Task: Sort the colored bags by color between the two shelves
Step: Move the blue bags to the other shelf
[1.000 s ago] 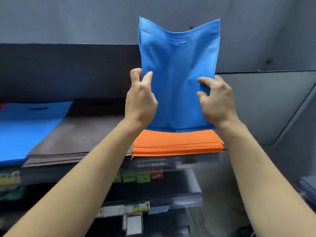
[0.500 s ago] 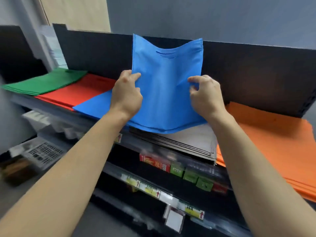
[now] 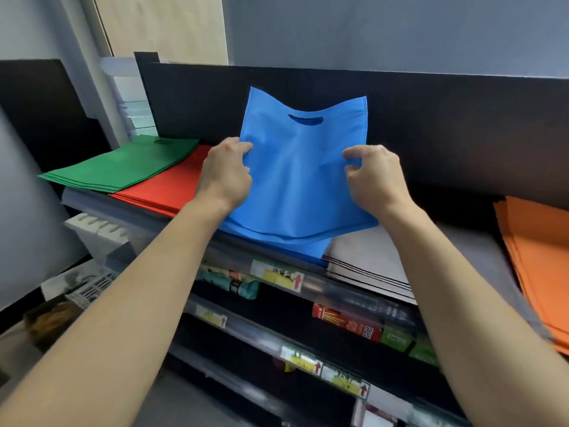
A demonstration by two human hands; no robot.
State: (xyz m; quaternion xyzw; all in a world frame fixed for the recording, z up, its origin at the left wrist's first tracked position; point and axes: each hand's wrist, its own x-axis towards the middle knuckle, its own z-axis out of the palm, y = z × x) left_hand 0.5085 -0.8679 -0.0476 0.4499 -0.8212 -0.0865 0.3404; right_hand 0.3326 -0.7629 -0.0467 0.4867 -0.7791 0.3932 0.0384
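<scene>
Reaching forward with both arms, left hand (image 3: pixel 226 177) and right hand (image 3: pixel 374 180) fingers pinch the blue bag (image 3: pixel 298 180) sides

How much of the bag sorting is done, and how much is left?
Done, it seems: the top shelf has tidy one-colour stacks, green stack, red stack, grey stack and orange stack. In hand: the left hand and right hand hold a blue bag above the blue stack. Left: laying it down. Whether more bags wait elsewhere isn't visible.
</scene>
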